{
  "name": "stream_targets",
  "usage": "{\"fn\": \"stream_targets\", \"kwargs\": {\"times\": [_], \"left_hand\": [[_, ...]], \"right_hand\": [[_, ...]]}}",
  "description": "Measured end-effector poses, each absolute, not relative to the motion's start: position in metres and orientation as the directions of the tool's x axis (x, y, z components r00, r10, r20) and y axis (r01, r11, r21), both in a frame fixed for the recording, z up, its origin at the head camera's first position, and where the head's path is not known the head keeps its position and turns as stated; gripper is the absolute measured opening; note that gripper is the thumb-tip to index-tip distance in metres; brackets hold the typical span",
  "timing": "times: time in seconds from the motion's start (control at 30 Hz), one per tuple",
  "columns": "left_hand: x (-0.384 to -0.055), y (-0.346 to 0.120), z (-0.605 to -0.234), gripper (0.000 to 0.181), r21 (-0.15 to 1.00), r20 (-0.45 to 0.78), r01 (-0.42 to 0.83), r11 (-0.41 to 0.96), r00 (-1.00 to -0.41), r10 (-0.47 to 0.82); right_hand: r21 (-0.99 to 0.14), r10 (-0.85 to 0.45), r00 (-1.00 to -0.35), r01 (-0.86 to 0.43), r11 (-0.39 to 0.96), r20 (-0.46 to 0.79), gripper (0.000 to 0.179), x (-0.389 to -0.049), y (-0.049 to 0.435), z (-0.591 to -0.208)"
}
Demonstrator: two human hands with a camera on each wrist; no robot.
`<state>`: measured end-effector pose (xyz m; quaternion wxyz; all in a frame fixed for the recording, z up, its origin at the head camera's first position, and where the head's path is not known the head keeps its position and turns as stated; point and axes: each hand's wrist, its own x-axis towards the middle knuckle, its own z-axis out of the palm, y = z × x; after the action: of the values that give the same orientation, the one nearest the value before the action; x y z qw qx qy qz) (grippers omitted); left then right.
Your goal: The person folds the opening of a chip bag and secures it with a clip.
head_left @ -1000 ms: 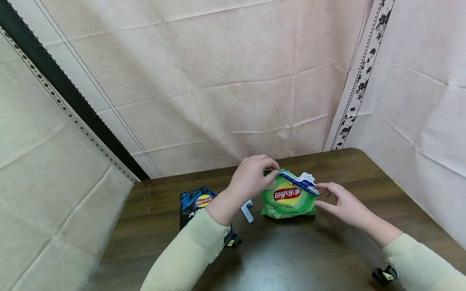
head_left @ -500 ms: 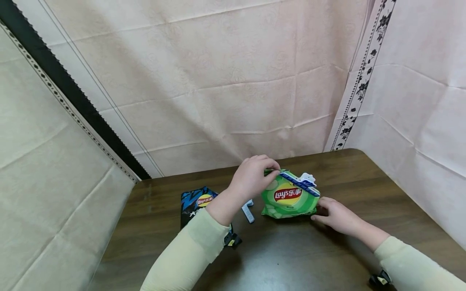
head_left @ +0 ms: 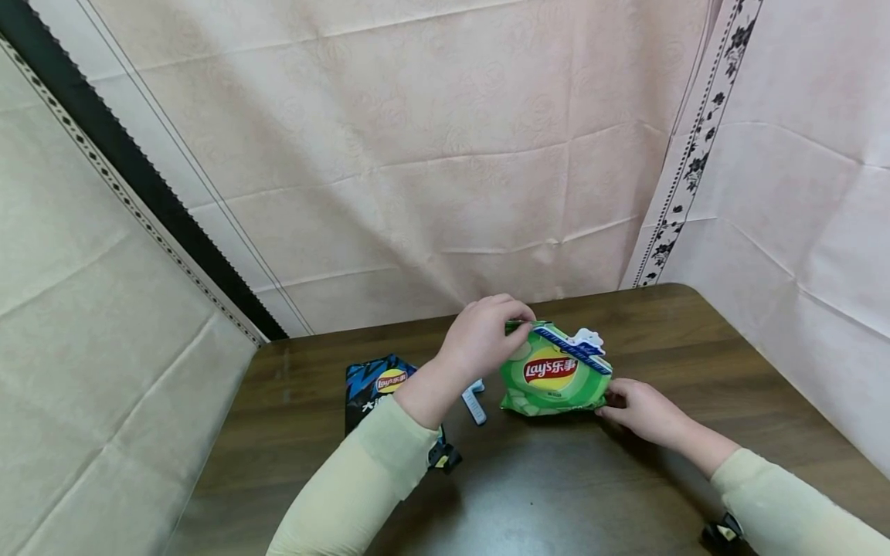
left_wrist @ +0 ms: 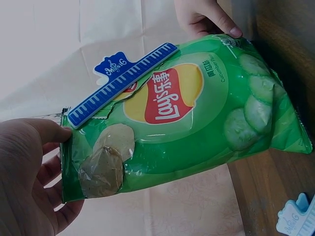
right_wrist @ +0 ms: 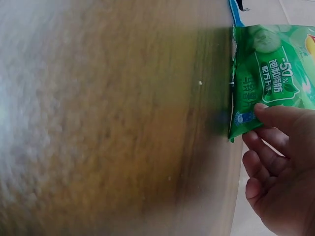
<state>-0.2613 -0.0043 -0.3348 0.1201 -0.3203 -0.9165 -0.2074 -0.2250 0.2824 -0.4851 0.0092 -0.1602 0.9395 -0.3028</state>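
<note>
A green Lay's cucumber-flavor chip bag (head_left: pixel 552 395) stands tilted near the back of the table. My left hand (head_left: pixel 483 333) pinches its upper left corner between thumb and fingers. At the lower right corner, my right hand (head_left: pixel 650 415) grips the bag, with the thumb (right_wrist: pixel 275 114) on the printed side and the index finger behind. A dark blue bag clip (left_wrist: pixel 120 86) marked "Music", patterned like piano keys, sits slantwise across the bag's top right corner. The bag's back is hidden.
To the left lies a black and blue Lay's bag (head_left: pixel 361 394), partly covered by my left forearm. Between the bags rests a light blue clip (head_left: pixel 474 403) on the wooden table (head_left: pixel 528 494). Pale cloth (head_left: pixel 417 154) hangs behind the table.
My right hand has moved down from beside the clip's right end to the bag's lower right corner and taken hold there. The left hand keeps its pinch; the bag has barely shifted.
</note>
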Motion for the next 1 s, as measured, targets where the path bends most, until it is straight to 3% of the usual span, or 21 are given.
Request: {"fn": "stream_targets", "kwargs": {"times": [0.33, 0.67, 1.0], "left_hand": [[-0.269, -0.002, -0.335, 0.018, 0.310, 0.333, 0.623, 0.718, -0.779, 0.532], [-0.287, 0.006, -0.342, 0.018, 0.192, 0.389, 0.616, 0.764, -0.762, 0.518], [-0.309, 0.013, -0.360, 0.030, 0.203, 0.318, 0.519, 0.830, -0.837, 0.445]], "right_hand": [[-0.541, -0.312, -0.943, -0.321, 0.777, 0.112, 0.010, -0.224, 0.283, -0.485], [-0.539, -0.308, -0.944, -0.322, 0.778, 0.119, 0.021, -0.220, 0.285, -0.484], [-0.557, -0.267, -0.961, -0.261, 0.789, 0.072, 0.018, -0.215, 0.289, -0.484]]}}
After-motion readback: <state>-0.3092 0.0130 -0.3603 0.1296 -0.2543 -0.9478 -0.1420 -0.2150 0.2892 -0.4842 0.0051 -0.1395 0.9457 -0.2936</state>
